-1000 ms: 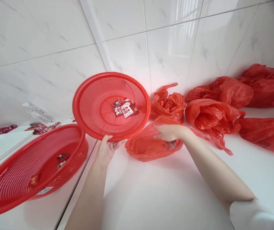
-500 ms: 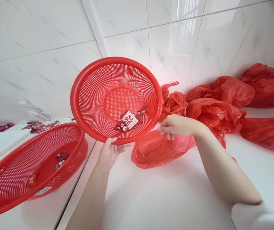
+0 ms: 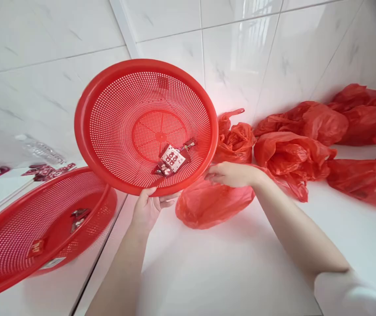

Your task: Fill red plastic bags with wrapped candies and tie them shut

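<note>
My left hand (image 3: 148, 210) grips the near rim of a red mesh basket (image 3: 146, 66), thumb on the rim and fingers beneath. The basket is tilted toward me, and several small dark red wrapped packets (image 3: 174, 159) lie low on its inner side. My right hand (image 3: 229, 174) is beside the basket's lower right rim, over an open red plastic bag (image 3: 212, 206) lying on the white surface. Its fingers are bent and partly hidden against the rim and the bag, and whether they hold anything does not show.
A second red basket (image 3: 110, 206) with a few packets stands at the left. Behind it are a clear plastic bottle (image 3: 41, 149) and patterned red wrappers (image 3: 51, 172). Several red bags, one a crumpled bag (image 3: 289, 156), line the tiled wall at the right.
The held basket has moved left and slightly up, nearer the camera, with my left hand still on its rim. My right hand has shifted left, up to the basket's right edge.
</note>
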